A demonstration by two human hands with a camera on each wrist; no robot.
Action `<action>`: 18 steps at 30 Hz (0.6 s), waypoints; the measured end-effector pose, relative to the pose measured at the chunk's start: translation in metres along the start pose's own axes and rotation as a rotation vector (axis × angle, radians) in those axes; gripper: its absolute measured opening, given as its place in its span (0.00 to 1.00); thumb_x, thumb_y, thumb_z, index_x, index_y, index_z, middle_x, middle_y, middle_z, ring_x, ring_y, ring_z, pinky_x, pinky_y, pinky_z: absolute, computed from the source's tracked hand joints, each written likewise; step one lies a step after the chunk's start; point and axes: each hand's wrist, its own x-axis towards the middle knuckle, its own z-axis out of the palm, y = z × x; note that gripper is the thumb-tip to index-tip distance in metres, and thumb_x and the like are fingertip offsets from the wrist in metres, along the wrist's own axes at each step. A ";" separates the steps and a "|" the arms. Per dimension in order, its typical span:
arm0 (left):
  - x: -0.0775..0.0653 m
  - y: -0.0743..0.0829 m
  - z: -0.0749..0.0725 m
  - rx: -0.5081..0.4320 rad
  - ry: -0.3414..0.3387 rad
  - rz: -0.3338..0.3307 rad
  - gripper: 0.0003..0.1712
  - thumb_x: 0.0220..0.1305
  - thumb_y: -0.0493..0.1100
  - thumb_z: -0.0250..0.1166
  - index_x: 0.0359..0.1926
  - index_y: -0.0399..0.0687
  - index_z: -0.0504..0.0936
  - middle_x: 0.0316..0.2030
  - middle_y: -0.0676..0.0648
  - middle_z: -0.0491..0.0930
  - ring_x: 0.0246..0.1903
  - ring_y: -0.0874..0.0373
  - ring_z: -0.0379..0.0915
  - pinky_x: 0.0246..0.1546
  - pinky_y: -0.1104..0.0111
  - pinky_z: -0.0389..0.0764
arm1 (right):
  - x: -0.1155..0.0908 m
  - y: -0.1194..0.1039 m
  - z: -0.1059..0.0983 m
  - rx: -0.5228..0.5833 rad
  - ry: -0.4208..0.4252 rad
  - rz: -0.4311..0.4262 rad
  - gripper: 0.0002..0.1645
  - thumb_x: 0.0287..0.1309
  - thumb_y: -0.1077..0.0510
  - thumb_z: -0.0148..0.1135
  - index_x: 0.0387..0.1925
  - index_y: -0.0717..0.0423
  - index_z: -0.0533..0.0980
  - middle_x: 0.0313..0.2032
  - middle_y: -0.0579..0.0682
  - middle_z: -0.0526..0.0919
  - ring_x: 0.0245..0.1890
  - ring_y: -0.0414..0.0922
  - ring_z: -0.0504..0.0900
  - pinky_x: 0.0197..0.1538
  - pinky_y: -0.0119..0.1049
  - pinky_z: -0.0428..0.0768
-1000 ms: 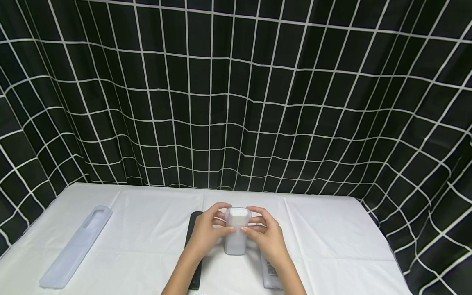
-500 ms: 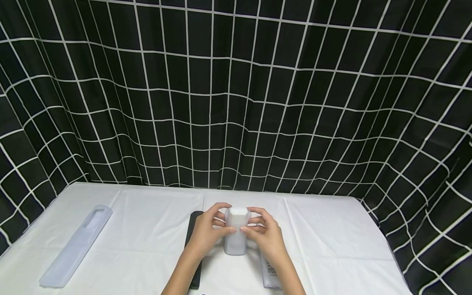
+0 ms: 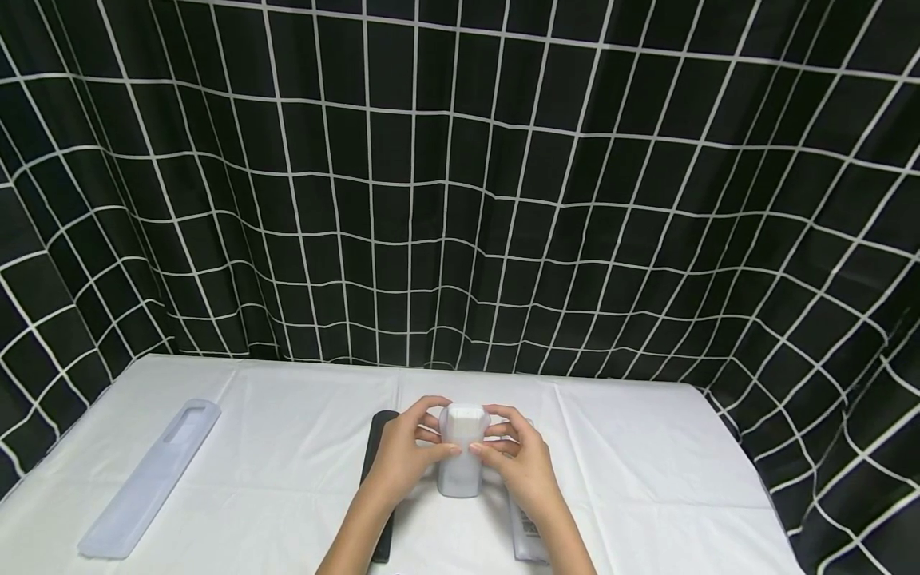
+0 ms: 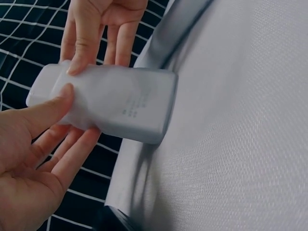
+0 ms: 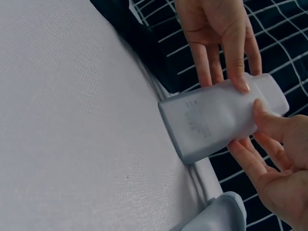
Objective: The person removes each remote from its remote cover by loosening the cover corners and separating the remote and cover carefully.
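Between both hands stands a white remote control (image 3: 465,414) in a frosted, see-through sleeve (image 3: 460,477), its white end showing at the top. Faint printed text shows through the sleeve (image 4: 125,101) in the left wrist view. My left hand (image 3: 404,454) pinches one upper edge, thumb on the near face and fingers behind. On the opposite edge my right hand (image 3: 523,461) pinches likewise. The two thumbtips are close together near the sleeve's mouth. The sleeve's lower end is right at the white cloth.
A long black remote-like bar (image 3: 374,447) lies beside my left forearm. Under my right wrist is a pale, clear-cased item (image 3: 529,541) with a printed label, partly hidden. Far left lies a long frosted sleeve (image 3: 147,483) with a window cutout. A black gridded curtain (image 3: 460,200) surrounds the table.
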 end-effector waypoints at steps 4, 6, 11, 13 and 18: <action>0.000 0.000 0.000 0.002 0.004 0.001 0.34 0.52 0.31 0.81 0.61 0.41 0.81 0.39 0.42 0.85 0.40 0.46 0.88 0.40 0.57 0.89 | 0.000 0.000 0.000 -0.003 0.000 0.000 0.33 0.57 0.67 0.76 0.64 0.57 0.77 0.44 0.57 0.87 0.45 0.55 0.91 0.48 0.42 0.89; 0.000 0.000 0.000 0.005 0.004 0.003 0.34 0.52 0.30 0.81 0.61 0.41 0.81 0.38 0.42 0.85 0.40 0.46 0.88 0.40 0.57 0.89 | -0.001 0.001 0.000 -0.008 0.001 0.000 0.33 0.57 0.67 0.76 0.64 0.57 0.77 0.44 0.56 0.87 0.45 0.55 0.91 0.49 0.42 0.89; 0.000 -0.001 0.001 0.009 0.005 0.002 0.34 0.52 0.30 0.81 0.61 0.40 0.81 0.38 0.42 0.85 0.40 0.46 0.89 0.40 0.58 0.89 | -0.001 0.001 0.000 -0.008 0.000 0.003 0.33 0.58 0.67 0.76 0.65 0.57 0.77 0.45 0.56 0.87 0.46 0.55 0.90 0.49 0.43 0.89; 0.000 0.000 0.001 0.008 0.007 0.004 0.34 0.52 0.30 0.81 0.61 0.40 0.81 0.38 0.42 0.85 0.40 0.46 0.89 0.40 0.58 0.89 | -0.002 0.000 0.000 -0.007 0.001 0.004 0.33 0.58 0.67 0.76 0.65 0.57 0.77 0.45 0.56 0.87 0.46 0.55 0.90 0.50 0.43 0.89; -0.001 0.001 0.001 0.008 0.009 0.009 0.34 0.52 0.30 0.80 0.61 0.40 0.81 0.38 0.42 0.86 0.40 0.46 0.89 0.39 0.58 0.89 | -0.002 0.001 0.000 -0.012 0.001 0.000 0.33 0.57 0.66 0.76 0.65 0.57 0.77 0.45 0.57 0.87 0.46 0.55 0.90 0.50 0.42 0.89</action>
